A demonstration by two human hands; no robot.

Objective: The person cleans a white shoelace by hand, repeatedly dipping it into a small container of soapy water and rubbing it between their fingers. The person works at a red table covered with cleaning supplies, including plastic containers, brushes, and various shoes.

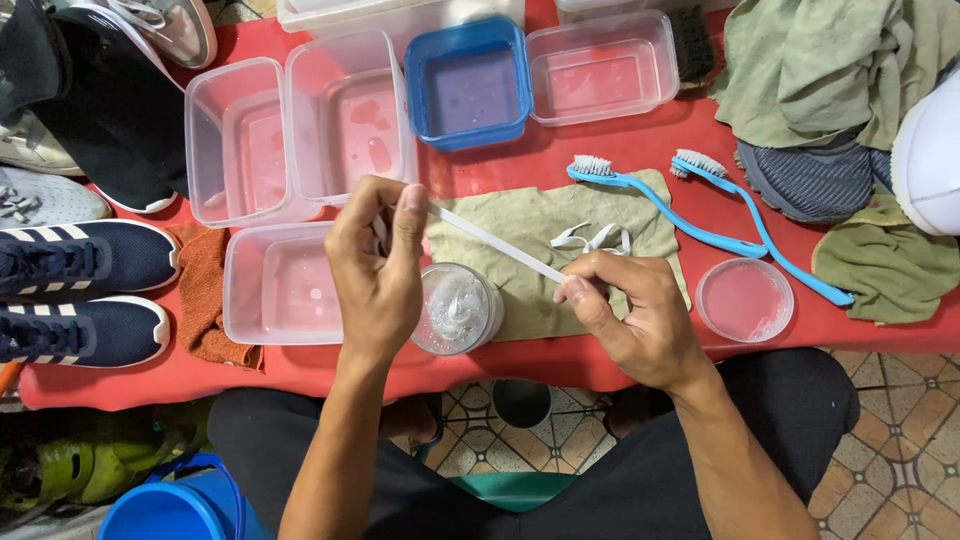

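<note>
Red table (pixel 640 150) in front of me is pretty crowded, tiled floor (pixel 900 450) showing below it. Both my hands are busy with a white shoelace (pixel 497 243): my left hand (pixel 375 265) is pinched shut on one end up high, my right hand (pixel 625 310) pinches the other end lower down, so the lace runs taut and slanted between them, lifted off the table. It hangs over a beige cloth (pixel 530 240) spread on the table, and a second lace (pixel 592 238) lies crumpled on that cloth just past my right fingers. Right under my left hand sits a round clear cup (pixel 458 310) with foamy stuff in it.

Containers everywhere: clear rectangular tubs (pixel 300 130) at the back left, another clear tub (pixel 280 285) beside my left wrist, a blue square tub (pixel 470 80) at the back middle, one more clear one (pixel 600 65) next to it. Small round clear lid (pixel 745 298) with pinkish liquid sits to my right. Two blue brushes (pixel 690 205) lie side by side near it. Navy sneakers (pixel 75 290) with white stripes are on the far left, next to an orange rag (pixel 205 290).
</note>
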